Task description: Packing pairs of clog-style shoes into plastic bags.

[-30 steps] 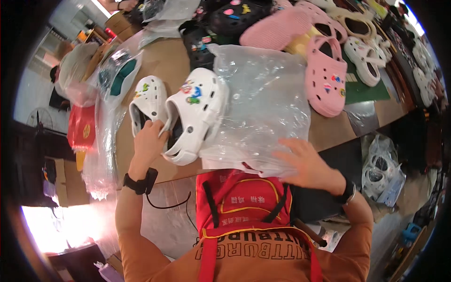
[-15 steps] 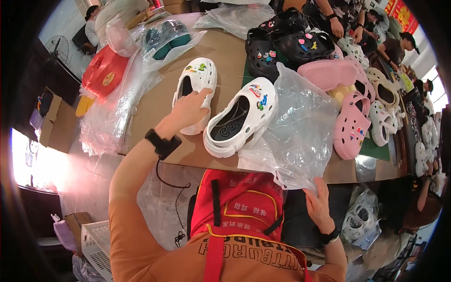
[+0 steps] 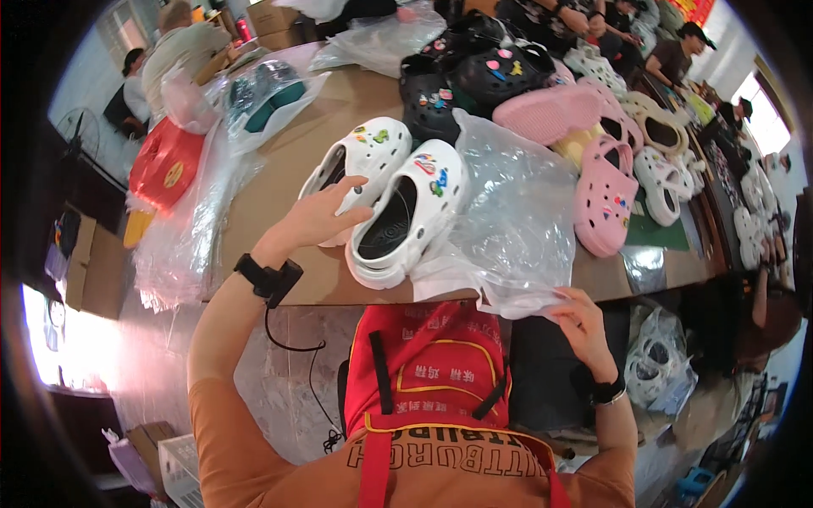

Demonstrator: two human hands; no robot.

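Two white clogs with colourful charms rest side by side on the cardboard-covered tabletop [image 3: 279,241], toes pointing away from me. My left hand [image 3: 320,216] lies over the heel side of the left clog [image 3: 373,148], fingers apart, hiding part of it. The right clog [image 3: 415,216] overlaps it in view and shows its black insole. Beside it, a clear plastic bag [image 3: 512,203] is spread flat, its mouth toward me. At the table's front edge, my right hand [image 3: 583,326] pinches the near corner of this bag between thumb and fingers.
Black clogs [image 3: 500,72] are heaped at the back, with pink clogs [image 3: 605,199] and white clogs [image 3: 660,182] to the right. On the left lie a red bundle [image 3: 168,165] and stacked plastic bags [image 3: 190,237]. Other people [image 3: 682,55] sit at the back and far right.
The left clog has turned and come against the right clog, my left hand moving with it. My right hand keeps its pinch on the bag's corner. The whole view has shifted slightly.
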